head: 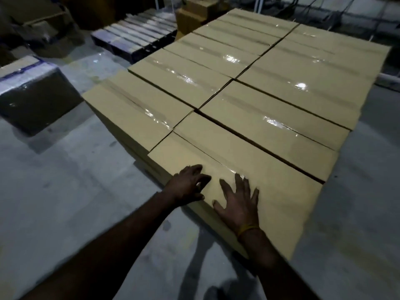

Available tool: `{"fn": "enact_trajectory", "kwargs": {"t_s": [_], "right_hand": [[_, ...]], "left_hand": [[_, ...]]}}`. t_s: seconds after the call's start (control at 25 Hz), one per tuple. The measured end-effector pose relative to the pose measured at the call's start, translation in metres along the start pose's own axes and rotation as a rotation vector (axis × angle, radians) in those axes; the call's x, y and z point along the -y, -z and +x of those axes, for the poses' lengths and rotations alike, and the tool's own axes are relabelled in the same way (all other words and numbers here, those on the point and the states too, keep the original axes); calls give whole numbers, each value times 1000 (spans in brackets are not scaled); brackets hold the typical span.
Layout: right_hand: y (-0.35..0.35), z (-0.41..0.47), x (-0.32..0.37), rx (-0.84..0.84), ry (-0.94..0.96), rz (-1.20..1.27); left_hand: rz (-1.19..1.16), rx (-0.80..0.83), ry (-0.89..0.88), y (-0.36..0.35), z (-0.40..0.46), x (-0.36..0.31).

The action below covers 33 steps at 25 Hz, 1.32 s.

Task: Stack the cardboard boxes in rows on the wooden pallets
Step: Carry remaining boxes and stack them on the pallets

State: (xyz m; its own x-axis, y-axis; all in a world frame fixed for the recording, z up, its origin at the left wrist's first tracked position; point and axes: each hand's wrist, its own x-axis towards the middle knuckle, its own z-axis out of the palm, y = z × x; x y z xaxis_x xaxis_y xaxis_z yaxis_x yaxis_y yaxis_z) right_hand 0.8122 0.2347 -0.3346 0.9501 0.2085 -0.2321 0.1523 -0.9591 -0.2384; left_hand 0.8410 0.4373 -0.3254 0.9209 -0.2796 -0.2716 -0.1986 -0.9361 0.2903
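Several long tan cardboard boxes, sealed with shiny clear tape, lie side by side in two columns as one flat layer. The nearest box lies in the right column at the front. My left hand rests on its near left corner with the fingers bent over the top. Flat on the same box top, just right of it, my right hand presses down with spread fingers; a yellow band circles its wrist. The front box of the left column sits a little further away. Whatever pallet lies under the boxes is hidden.
A dark wrapped box with a blue-striped label stands on the grey floor at the left. A row of dark narrow boxes lies at the back, with brown cartons behind them. Bare concrete floor surrounds the stack on the left and right.
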Motion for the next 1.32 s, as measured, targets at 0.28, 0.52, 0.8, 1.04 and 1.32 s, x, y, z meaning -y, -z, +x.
{"fn": "enact_trajectory", "kwargs": {"t_s": [0.28, 0.52, 0.8, 1.04, 1.32], "right_hand": [[-17, -42, 60, 31, -166, -3], [-32, -16, 126, 25, -282, -30], [-37, 34, 150, -65, -477, -14], [-41, 61, 179, -132, -524, -57], [-63, 82, 198, -177, -634, -160]], "left_hand": [[101, 22, -102, 14, -62, 66], [253, 81, -192, 23, -53, 127], [318, -83, -276, 45, 0, 216], [262, -213, -430, 46, 43, 230], [363, -283, -547, 46, 53, 240]]}}
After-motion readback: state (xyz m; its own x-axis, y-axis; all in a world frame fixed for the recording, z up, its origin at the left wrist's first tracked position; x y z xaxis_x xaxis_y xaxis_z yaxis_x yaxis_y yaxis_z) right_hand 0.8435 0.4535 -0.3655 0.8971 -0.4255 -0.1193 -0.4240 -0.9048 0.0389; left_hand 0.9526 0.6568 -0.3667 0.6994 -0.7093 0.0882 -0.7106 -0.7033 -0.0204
